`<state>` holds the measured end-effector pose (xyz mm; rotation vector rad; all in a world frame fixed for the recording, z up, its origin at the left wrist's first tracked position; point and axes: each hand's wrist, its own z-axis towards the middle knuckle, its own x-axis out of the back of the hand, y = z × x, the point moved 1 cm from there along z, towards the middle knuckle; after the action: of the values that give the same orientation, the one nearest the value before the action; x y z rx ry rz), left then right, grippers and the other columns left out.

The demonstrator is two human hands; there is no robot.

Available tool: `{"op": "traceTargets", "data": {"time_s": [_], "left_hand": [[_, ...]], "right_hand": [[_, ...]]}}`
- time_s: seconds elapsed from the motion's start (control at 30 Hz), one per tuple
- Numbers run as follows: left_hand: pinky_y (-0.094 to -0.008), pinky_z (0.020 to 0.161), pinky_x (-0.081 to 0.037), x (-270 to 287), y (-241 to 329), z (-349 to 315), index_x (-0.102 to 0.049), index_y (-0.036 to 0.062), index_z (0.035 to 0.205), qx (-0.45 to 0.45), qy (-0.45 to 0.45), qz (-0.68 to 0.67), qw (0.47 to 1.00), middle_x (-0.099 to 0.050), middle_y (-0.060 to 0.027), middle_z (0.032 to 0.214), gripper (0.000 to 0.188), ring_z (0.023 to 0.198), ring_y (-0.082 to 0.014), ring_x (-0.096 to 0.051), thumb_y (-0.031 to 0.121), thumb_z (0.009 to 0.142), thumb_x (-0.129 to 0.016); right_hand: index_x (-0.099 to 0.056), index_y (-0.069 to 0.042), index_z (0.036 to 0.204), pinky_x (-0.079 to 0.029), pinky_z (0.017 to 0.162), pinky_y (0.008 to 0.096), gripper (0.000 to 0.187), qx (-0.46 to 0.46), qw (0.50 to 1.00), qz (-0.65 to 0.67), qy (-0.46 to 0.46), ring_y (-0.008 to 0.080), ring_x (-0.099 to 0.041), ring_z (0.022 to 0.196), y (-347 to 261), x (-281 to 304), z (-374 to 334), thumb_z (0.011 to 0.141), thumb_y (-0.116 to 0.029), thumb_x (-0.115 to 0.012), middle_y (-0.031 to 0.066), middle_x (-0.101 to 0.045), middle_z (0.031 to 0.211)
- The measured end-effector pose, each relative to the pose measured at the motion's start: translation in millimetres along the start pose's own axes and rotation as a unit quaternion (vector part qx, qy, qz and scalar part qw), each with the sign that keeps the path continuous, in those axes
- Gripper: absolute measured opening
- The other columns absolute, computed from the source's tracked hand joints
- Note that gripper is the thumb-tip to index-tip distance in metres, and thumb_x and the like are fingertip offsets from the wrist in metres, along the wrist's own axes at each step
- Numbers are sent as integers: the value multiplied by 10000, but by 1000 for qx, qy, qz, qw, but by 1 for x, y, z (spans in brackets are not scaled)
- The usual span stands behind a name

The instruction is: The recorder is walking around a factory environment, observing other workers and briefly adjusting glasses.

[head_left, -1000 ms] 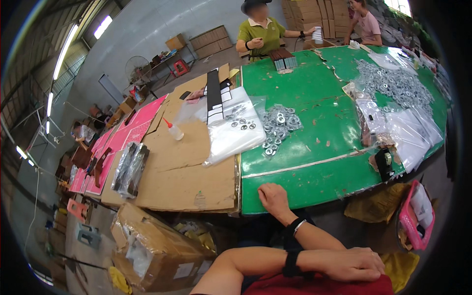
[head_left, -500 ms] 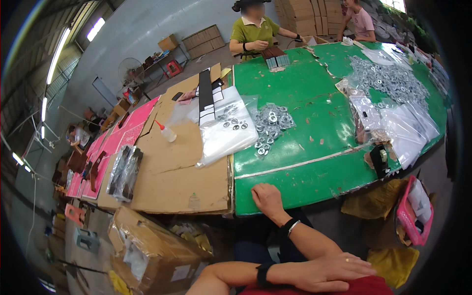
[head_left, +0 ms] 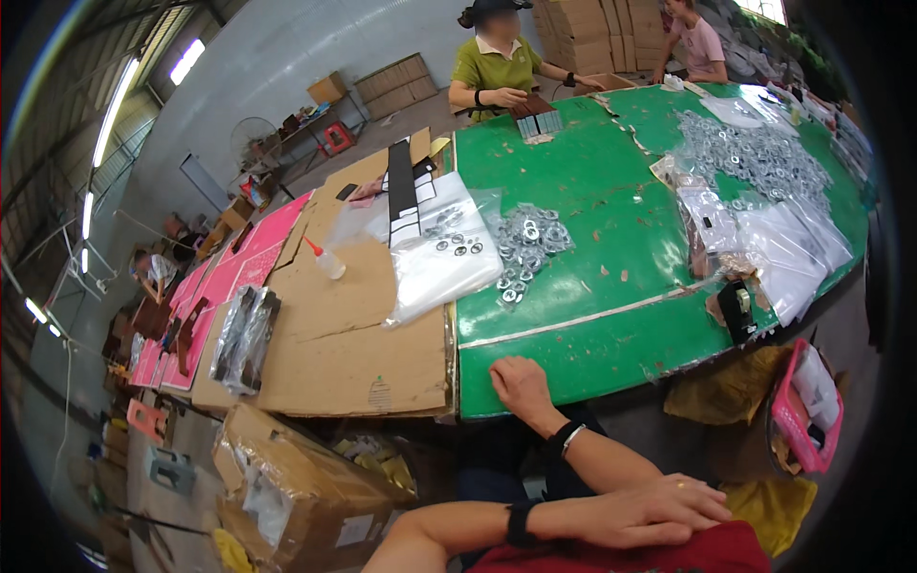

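My right hand (head_left: pixel 522 387) rests on the near edge of the green tabletop (head_left: pixel 564 358), back upward and fingers loosely curled under. I see nothing in it. A black band and a pale bracelet circle that wrist. Across my body, my left hand (head_left: pixel 654 511) lies flat over my right arm near the elbow, fingers stretched out, a ring on one finger and a black band at the wrist. Beyond my right hand lies a pile of small metal rings (head_left: pixel 531 244) in clear plastic. Left of it are clear plastic sheets (head_left: pixel 444 277) with several dark rings on top.
Cardboard (head_left: pixel 334 353) covers the left table, holding a red-tipped squeeze bottle (head_left: pixel 330 262) and a plastic-wrapped bundle (head_left: pixel 245 339). A large heap of metal rings (head_left: pixel 755 158) lies far right. Below are a carton (head_left: pixel 296 487) and a pink basket (head_left: pixel 793 430). Across, a co-worker (head_left: pixel 501 67) handles brown boxes (head_left: pixel 535 116).
The co-worker's raised hand has come down to the brown boxes. My left hand has shifted slightly on my arm; my right hand stays at the table edge.
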<state>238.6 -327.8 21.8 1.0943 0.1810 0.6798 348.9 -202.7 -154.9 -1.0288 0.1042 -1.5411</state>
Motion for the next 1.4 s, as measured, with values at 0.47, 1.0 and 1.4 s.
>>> {"op": "traceTargets", "data": {"time_s": [0.47,1.0,1.4], "left_hand": [[-483,1080,-376,-14,-1,30,-574,-23,1321,96,-101,-14,990,-597,-209,1366,497,1292,-375,-517,387,1092,-412],[-515,1183,-306,-5,5,-44,-609,28,1377,26,22,79,996,-467,-183,1564,417,1480,-383,-383,296,1085,-481],[-478,814,-492,-15,-20,36,-616,-34,848,-9,-9,-31,999,-668,-237,971,422,950,-429,-625,313,1054,-493]], "right_hand": [[-627,-99,861,-485,730,451,86,-9,1000,8,-1,316,-625,806,-3,2,-2,901,-167,-663,90,-615,802],[-638,-100,872,-486,726,450,74,-10,1000,9,1,315,-630,802,0,-1,-3,896,-163,-668,92,-630,810],[-656,-82,869,-491,734,463,77,-18,1000,24,-4,332,-637,820,-1,1,0,890,-155,-672,103,-645,820]]}}
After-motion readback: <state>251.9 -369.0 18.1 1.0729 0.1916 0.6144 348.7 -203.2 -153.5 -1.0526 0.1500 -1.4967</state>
